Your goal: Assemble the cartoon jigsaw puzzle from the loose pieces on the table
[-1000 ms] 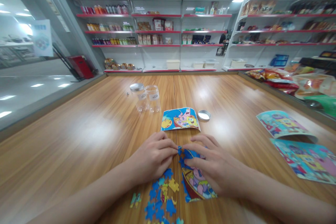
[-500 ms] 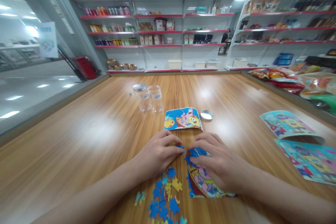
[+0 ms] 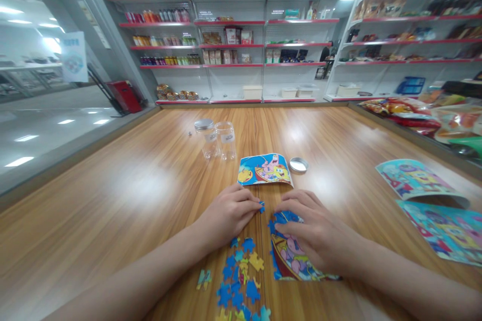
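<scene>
My left hand [image 3: 229, 213] pinches a small blue jigsaw piece [image 3: 262, 206] between thumb and fingertips, just left of the partly joined puzzle. That puzzle [image 3: 289, 253] lies flat, showing a pink figure in a brown boat on blue. Over its upper and right part rests my right hand [image 3: 316, 225], thumb and fingers apart, hiding some of it. Loose jigsaw pieces [image 3: 237, 286], mostly blue with some yellow, are scattered below my left hand. A small group of pale green and yellow pieces [image 3: 204, 279] lies to their left. Beyond both hands is a curled picture sheet [image 3: 264, 169] with a similar scene.
Two clear jars stand farther back, one lidded [image 3: 208, 140] and one uncovered [image 3: 226, 141]. A silver lid [image 3: 298, 164] lies right of the picture sheet. Two more picture sheets, one curled [image 3: 419, 179] and one flatter [image 3: 448, 230], are at the right. Snack bags [image 3: 402, 113] sit beyond the table's right edge.
My left fingers have closed in on the blue piece, which now sits slightly farther from me and looks turned. My right hand stays on the puzzle. The view has shifted slightly.
</scene>
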Demonstrator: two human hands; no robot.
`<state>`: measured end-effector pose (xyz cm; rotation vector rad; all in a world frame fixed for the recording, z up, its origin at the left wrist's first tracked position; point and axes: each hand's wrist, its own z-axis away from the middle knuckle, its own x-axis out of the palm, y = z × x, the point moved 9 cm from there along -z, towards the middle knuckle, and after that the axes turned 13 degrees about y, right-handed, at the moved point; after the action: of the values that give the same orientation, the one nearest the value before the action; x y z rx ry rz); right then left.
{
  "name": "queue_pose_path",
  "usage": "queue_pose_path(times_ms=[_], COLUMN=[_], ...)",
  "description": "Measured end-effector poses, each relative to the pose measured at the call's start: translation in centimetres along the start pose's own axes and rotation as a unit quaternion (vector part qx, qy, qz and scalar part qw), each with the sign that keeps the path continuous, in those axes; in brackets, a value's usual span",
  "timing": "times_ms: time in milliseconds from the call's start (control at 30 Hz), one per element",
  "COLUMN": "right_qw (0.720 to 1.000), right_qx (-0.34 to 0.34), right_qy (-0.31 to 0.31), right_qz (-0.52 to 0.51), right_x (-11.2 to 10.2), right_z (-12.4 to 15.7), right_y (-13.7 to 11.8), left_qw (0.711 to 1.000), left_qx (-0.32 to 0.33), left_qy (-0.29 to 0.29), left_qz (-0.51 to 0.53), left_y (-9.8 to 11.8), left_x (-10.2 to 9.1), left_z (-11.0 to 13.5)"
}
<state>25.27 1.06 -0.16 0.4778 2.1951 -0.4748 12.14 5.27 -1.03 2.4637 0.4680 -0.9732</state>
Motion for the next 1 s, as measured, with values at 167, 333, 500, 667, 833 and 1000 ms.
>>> queue_pose_path(times_ms=[167, 333, 500, 667, 833, 1000], right_qw=[1.0, 1.0, 1.0, 1.0, 1.0, 1.0], right_qx=[-0.002, 0.0, 0.0, -0.004, -0.012, -0.011], right_qy=[0.001, -0.004, -0.013, -0.008, -0.021, -0.029], right_qz=[-0.002, -0.005, -0.001, 0.0, 0.005, 0.001], right_x=[0.0, 0.1, 0.2, 0.1, 0.3, 0.3], right_z=[0.1, 0.2, 0.1, 0.1, 0.1, 0.0], right_y=[0.1, 0.0, -0.1, -0.1, -0.5, -0.7], left_qw=[0.999, 0.99, 0.975, 0.954, 0.945, 0.94], left_qx=[-0.003, -0.014, -0.036, -0.084, -0.164, -0.217], left_qy=[-0.032, -0.133, -0.202, -0.272, -0.28, -0.263], left_qz=[-0.015, -0.037, -0.089, -0.088, -0.052, -0.012], left_y=[-0.1, 0.5, 2.2, 3.3, 2.0, 1.4], left_x=[-0.2, -0.8, -1.9, -0.8, 0.2, 0.2], left_z=[0.1, 0.0, -0.5, 0.5, 1.3, 1.6])
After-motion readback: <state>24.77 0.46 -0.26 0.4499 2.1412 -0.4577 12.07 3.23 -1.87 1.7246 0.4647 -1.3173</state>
